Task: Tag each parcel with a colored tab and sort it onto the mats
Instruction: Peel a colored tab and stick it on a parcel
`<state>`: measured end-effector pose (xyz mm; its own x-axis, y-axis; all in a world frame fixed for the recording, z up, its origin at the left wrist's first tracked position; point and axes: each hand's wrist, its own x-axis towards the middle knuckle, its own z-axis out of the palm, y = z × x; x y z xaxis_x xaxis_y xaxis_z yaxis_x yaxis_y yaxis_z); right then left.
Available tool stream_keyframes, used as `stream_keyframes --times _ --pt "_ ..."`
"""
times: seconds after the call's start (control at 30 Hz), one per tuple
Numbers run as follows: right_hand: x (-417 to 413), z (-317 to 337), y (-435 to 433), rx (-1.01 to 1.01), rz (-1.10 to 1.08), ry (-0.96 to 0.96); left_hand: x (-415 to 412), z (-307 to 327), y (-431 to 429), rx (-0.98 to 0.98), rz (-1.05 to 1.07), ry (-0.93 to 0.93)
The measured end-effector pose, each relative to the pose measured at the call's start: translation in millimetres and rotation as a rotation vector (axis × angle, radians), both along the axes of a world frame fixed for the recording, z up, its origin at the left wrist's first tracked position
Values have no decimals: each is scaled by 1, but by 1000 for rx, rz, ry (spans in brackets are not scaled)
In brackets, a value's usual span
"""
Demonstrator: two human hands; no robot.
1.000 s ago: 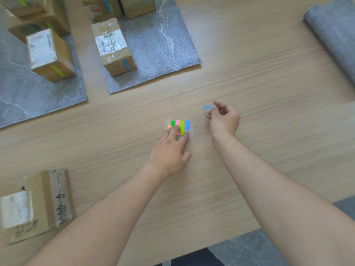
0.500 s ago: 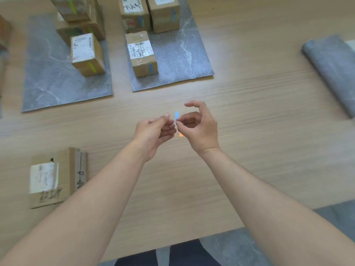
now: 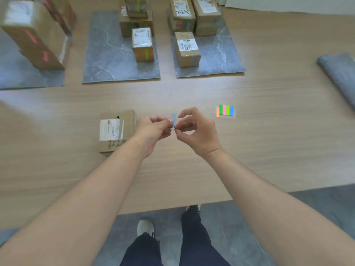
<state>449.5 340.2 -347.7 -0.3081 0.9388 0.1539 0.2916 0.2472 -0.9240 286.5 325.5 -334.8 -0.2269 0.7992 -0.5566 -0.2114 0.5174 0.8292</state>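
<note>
Wood-grain table [image 3: 269, 150] fills most of the view. Along its far side lie three flat grey mats: the left mat [image 3: 23, 77], the middle mat [image 3: 107, 54] and the right mat [image 3: 221, 54]. A rolled mat [image 3: 340, 73] lies at the table's right edge, well apart from them.

Blurred cardboard parcels with pink tabs [image 3: 32, 35] stand on the left mat. Parcels with green tabs [image 3: 143, 45] are on the middle mat, some of them stacked. Parcels with blue tabs [image 3: 187, 49] sit on the right mat.

One loose parcel [image 3: 115, 131] rests on the bare wood in front of the mats, with a white label on top and no tab that I can see. It sits just beside the left hand [image 3: 153, 129], whose wrist hides its near right corner.

Both hands are raised over the table, close together. The left hand's fingers are curled, and its thumb and fingertip pinch the blue tab [image 3: 173, 120]. The right hand [image 3: 197, 131] pinches the tab's lower end, its index finger arched above. The tab stands roughly upright between them.

To the right, near the right hand, the sheet of tabs [image 3: 224, 110] lies flat, showing orange, green, pink, lime and blue strips.
</note>
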Motion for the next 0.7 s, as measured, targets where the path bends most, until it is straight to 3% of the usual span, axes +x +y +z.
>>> stream_keyframes --times 0.17,0.33,0.7 --pt "-40 5 -58 0 -96 -3 -47 6 -62 99 -6 161" --pt "-73 4 -76 34 -111 -69 -85 -3 -98 119 43 197" --pt "-122 -35 -80 80 216 -573 -115 -68 -128 101 99 304"
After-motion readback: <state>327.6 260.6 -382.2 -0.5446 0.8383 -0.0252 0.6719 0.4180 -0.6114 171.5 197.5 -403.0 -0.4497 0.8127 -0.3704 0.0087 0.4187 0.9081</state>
